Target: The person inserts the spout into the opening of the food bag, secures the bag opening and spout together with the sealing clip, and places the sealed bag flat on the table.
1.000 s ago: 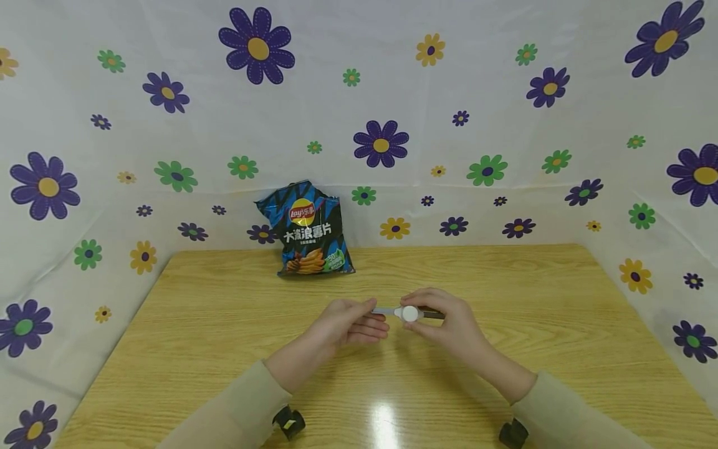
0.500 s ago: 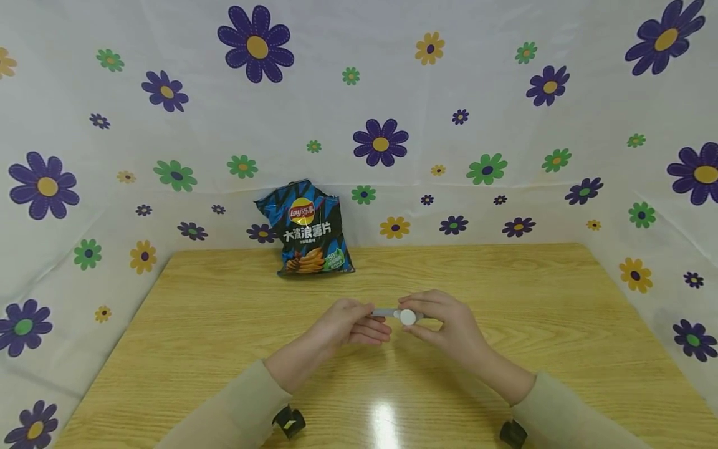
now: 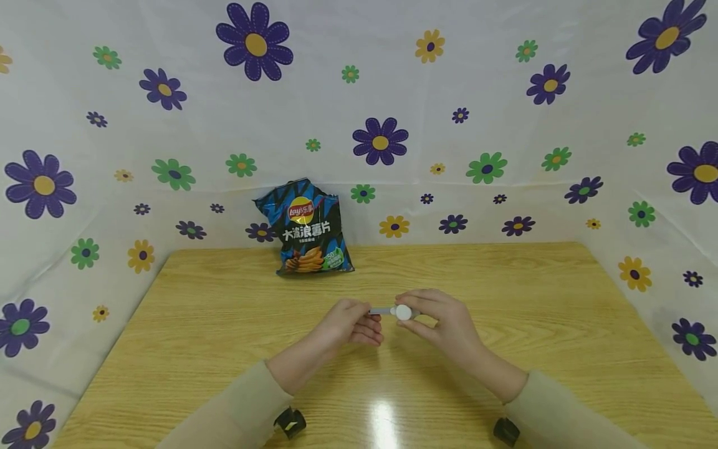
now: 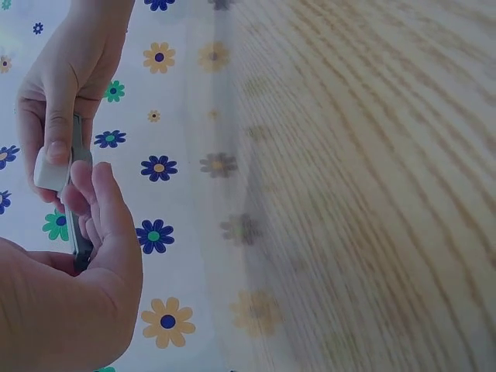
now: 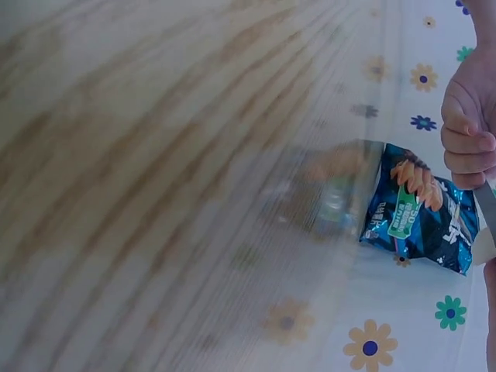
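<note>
Both hands hold one small object above the table: a thin, flat grey bar (image 3: pixel 381 310) with a round white cap-like part (image 3: pixel 403 312) on it. My left hand (image 3: pixel 343 323) pinches the bar's left end between thumb and index finger, its other fingers extended below. From the other side my right hand (image 3: pixel 451 319) grips the thing at the white part, thumb in front and fingers behind. The left wrist view shows the bar's dark end inside the left hand (image 4: pixel 74 302) and the white part (image 4: pixel 51 172) under the right thumb. The bar's right end is hidden by the right hand.
A blue and black Lay's chip bag (image 3: pixel 311 231) stands at the back of the wooden table (image 3: pixel 477 274), leaning on the flowered cloth (image 3: pixel 426 212) behind it. The cloth also encloses both sides. Black wrist cameras (image 3: pixel 290 423) sit under the sleeves.
Both hands and the held object have shifted slightly left. The dark strip that showed inside the right hand has gone from sight. The chip bag stays in place.
</note>
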Demonstrator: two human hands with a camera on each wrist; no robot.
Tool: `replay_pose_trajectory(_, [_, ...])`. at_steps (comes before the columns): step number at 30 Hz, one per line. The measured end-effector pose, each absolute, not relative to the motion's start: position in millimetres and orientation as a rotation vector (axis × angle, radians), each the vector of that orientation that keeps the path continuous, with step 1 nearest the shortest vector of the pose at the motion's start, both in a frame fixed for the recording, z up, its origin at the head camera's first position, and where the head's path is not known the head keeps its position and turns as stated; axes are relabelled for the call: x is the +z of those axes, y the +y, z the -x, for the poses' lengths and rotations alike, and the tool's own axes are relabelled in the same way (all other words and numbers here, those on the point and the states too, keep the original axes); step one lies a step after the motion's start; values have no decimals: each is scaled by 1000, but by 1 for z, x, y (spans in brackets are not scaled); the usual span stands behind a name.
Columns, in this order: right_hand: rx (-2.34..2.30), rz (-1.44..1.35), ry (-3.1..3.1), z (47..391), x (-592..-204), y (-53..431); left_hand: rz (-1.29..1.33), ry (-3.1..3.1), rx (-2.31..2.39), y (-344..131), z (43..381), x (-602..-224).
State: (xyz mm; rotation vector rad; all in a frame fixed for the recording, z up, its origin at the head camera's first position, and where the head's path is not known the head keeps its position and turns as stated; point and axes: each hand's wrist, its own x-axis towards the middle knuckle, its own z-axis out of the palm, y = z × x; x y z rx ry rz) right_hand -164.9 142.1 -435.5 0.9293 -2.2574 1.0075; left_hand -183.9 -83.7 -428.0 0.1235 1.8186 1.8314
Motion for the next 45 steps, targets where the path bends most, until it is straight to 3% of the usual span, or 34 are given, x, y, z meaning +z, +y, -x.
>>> replay_pose_trajectory(6, [1025, -956, -2222, 164, -436, 143, -87, 1817, 1849, -82, 183, -425])
replay_pose_trajectory(15, [1450, -848, -2382, 170, -432, 151, -4, 1750, 1844, -84, 184, -423])
replay_pose_trajectory(45, [1383, -886, -2353, 164, -433, 147, 40, 1611, 1783, -81, 180, -413])
